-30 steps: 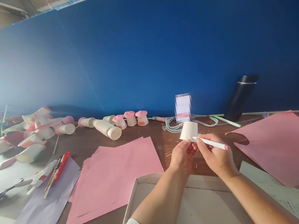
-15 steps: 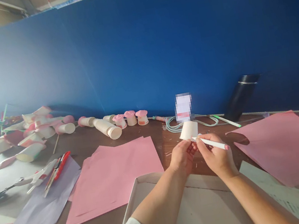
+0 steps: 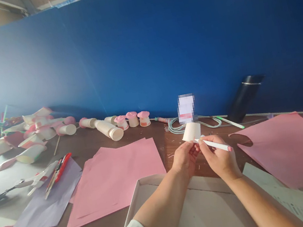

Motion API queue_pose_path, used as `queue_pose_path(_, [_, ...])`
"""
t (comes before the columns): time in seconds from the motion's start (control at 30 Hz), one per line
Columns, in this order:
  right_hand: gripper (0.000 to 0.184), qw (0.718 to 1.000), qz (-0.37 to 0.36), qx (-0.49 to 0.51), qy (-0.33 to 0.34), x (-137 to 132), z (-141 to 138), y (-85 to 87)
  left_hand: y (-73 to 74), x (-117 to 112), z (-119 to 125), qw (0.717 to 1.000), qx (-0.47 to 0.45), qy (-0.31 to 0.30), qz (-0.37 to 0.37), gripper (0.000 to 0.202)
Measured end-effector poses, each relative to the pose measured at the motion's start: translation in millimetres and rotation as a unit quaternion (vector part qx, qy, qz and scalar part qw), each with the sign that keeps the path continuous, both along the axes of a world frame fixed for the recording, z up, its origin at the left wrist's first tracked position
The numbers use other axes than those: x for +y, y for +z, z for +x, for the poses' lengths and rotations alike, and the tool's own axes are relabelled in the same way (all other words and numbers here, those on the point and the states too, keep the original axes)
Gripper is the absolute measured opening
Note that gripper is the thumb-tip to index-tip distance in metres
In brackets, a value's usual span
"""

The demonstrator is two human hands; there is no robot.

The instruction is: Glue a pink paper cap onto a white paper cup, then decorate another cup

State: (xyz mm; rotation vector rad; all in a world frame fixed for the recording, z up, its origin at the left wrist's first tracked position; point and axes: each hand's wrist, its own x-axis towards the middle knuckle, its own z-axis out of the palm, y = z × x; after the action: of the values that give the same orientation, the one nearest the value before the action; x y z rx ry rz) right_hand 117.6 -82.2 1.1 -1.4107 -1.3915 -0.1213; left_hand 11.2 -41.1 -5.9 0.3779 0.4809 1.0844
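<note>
My left hand (image 3: 185,158) pinches the rim of a small white paper cup (image 3: 191,132), held upside down above the brown table. My right hand (image 3: 218,158) is closed around a white pen with a pink end (image 3: 216,145). The pen's tip touches the cup's lower edge near my left fingers. Both hands hover over the far edge of a shallow white box (image 3: 198,214).
Pink paper sheets lie at centre left (image 3: 118,178) and at right (image 3: 289,148). A lilac sheet (image 3: 47,204) carries scissors and a glue gun (image 3: 38,179). Several paper cups (image 3: 107,129) and pink-topped cups line the blue wall. A dark flask (image 3: 244,98) and cables stand behind.
</note>
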Motion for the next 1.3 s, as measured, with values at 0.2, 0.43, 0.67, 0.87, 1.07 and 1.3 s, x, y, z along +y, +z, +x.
queue_pose_path(0.2, [0.030,1.000,-0.005,-0.001,0.003,0,0,0.3,1.0,0,-1,1.000,-0.004,-0.001,-0.003,0.008])
queue_pose_path(0.43, [0.031,1.000,-0.013,-0.005,0.001,-1,0,-0.8,2.3,0,0,1.000,0.009,0.006,-0.005,0.011])
queue_pose_path(0.67, [0.031,1.000,-0.021,-0.005,0.011,-1,-1,0.4,-1.0,2,1,1.000,0.008,0.005,-0.010,0.011])
queue_pose_path(0.87, [0.030,1.000,-0.021,-0.011,0.009,-1,-1,1.1,-2.7,3,2,1.000,-0.005,0.000,-0.015,0.012])
queue_pose_path(1.07, [0.026,1.000,0.004,-0.006,0.021,-2,-3,-0.1,5.6,0,-2,0.999,0.001,-0.009,-0.051,0.018])
queue_pose_path(1.3, [0.023,0.997,0.080,0.002,0.009,-3,0,2.2,12.0,-1,-7,0.995,0.024,-0.009,-0.100,0.018])
